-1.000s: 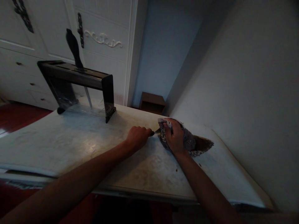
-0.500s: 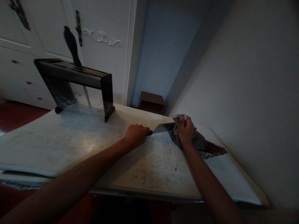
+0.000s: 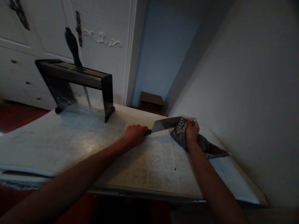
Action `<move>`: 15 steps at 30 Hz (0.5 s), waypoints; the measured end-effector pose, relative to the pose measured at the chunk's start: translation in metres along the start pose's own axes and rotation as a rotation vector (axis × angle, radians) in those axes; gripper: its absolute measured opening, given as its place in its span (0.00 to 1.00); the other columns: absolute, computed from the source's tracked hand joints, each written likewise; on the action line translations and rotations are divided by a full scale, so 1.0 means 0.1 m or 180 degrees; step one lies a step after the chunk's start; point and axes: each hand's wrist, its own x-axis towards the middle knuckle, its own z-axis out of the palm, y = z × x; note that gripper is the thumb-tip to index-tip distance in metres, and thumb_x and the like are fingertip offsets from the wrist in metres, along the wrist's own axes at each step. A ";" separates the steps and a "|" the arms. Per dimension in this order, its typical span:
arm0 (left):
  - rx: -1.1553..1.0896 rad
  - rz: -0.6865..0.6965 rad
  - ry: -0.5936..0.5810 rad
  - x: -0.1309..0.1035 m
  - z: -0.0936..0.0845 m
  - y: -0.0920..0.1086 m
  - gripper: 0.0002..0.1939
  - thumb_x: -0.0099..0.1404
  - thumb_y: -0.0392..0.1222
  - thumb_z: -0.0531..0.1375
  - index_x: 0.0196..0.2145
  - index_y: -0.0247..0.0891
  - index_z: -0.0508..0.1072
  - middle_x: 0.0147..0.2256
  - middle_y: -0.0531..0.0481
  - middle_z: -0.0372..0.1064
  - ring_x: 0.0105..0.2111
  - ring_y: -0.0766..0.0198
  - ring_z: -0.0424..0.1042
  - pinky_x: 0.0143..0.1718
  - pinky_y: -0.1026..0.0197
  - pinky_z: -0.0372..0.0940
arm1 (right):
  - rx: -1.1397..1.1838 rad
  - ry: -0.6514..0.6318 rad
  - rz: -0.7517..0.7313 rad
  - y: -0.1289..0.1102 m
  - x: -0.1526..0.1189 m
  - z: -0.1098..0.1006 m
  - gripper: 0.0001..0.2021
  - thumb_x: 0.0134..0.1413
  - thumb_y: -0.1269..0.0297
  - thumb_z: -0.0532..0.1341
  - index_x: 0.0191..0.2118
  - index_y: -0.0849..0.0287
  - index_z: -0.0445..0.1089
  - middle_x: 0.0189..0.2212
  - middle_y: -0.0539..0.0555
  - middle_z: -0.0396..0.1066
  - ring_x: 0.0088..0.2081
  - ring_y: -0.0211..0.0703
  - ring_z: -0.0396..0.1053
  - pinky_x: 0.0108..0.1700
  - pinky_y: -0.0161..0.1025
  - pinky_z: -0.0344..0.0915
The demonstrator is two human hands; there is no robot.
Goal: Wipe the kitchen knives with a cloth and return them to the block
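My left hand [image 3: 135,134] is closed round the black handle of a kitchen knife [image 3: 163,124], whose broad blade points right above the table [image 3: 149,161]. A dark patterned cloth [image 3: 179,134] is bunched in my right hand [image 3: 192,130], its fingers closed on it. The cloth wraps over the far end of the blade and hides the tip. Its loose tail trails to the right over the tabletop.
A black knife block [image 3: 77,73] with clear sides stands at the table's back left, a black-handled tool [image 3: 73,46] upright in it. White cabinets [image 3: 100,18] rise behind. A brown box-like shelf [image 3: 151,101] sits beyond the table; a wall [image 3: 245,93] borders the right.
My right hand and the cloth have slid right along the blade, towards its tip, so more of the blade shows. The knife has tilted slightly; my left hand has barely moved.
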 end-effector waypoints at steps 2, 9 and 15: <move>-0.0074 -0.0084 -0.0011 0.00 0.00 -0.01 0.15 0.59 0.42 0.55 0.44 0.41 0.73 0.39 0.40 0.74 0.40 0.47 0.74 0.38 0.53 0.65 | 0.0079 0.0040 0.0167 0.03 0.02 -0.01 0.17 0.47 0.48 0.56 0.29 0.60 0.65 0.27 0.51 0.66 0.33 0.42 0.63 0.41 0.42 0.61; -0.0403 -0.0429 0.0234 0.03 0.04 -0.03 0.12 0.62 0.43 0.52 0.42 0.39 0.68 0.38 0.41 0.74 0.38 0.49 0.74 0.36 0.54 0.65 | 0.0427 0.0099 0.0701 0.06 0.03 -0.05 0.18 0.43 0.47 0.58 0.29 0.60 0.65 0.26 0.50 0.67 0.32 0.42 0.64 0.38 0.42 0.63; -0.1217 -0.0730 0.0658 0.08 0.08 -0.08 0.14 0.66 0.49 0.53 0.43 0.36 0.64 0.36 0.41 0.74 0.35 0.55 0.75 0.35 0.59 0.64 | 0.0545 0.0046 0.0778 0.14 0.04 -0.06 0.20 0.40 0.46 0.59 0.29 0.60 0.67 0.26 0.49 0.68 0.32 0.43 0.64 0.38 0.42 0.62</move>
